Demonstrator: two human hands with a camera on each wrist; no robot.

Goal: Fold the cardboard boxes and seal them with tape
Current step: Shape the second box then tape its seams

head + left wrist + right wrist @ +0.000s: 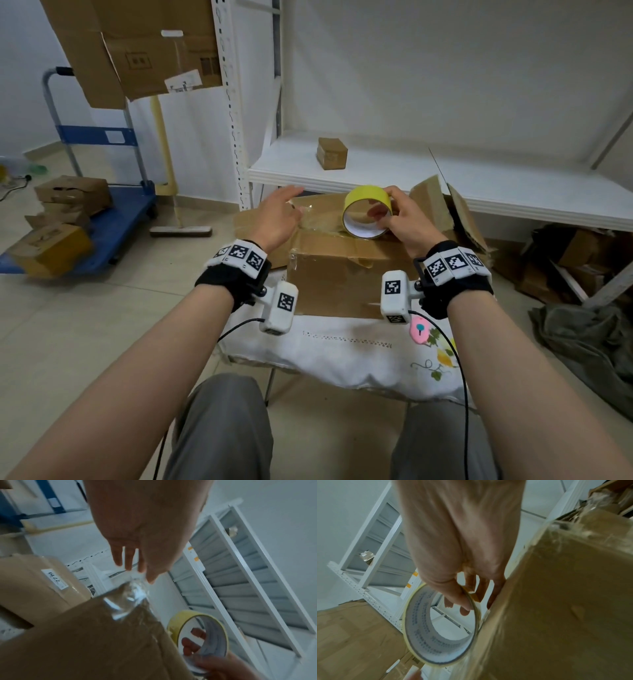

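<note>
Tape roll (367, 212) in right grip (406, 219)

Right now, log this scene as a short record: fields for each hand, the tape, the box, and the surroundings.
left hand: fingers extended, at the free end of clear tape over the box's far left top edge
right hand: grips the tape roll, fingers through its core
tape roll: yellow, on edge on the box top
cardboard box: top flaps down, clear tape across them, on a white cloth
small box: alone on the white shelf
blue cart: left, carrying boxes
</note>
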